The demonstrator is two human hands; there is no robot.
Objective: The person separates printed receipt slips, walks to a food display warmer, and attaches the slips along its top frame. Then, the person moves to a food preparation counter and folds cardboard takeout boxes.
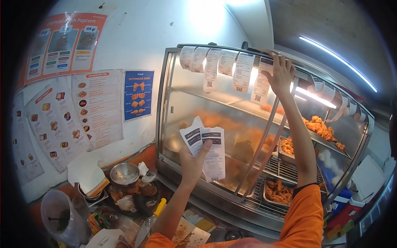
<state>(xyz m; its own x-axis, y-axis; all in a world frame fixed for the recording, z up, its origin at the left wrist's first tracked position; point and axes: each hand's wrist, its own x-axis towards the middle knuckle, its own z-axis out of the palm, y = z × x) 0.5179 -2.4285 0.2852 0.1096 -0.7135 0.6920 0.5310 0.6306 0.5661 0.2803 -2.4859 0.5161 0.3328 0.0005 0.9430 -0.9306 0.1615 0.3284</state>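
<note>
My left hand is closed around two printed receipts, its thumb pressing on the front one. They are fanned out before the glass door of a warming display cabinet. Raised to the cabinet's top edge, my right hand has its thumb against a hanging receipt and its fingers over the edge. Several other receipts hang in a row to the left of it. Behind the sliding glass, fried chicken lies in metal trays and on wire racks.
At lower left, a metal bowl, a clear plastic jug and a yellow-handled utensil crowd the counter. Posters cover the left wall. More receipts hang along the cabinet's right side. A cooler box stands beyond it.
</note>
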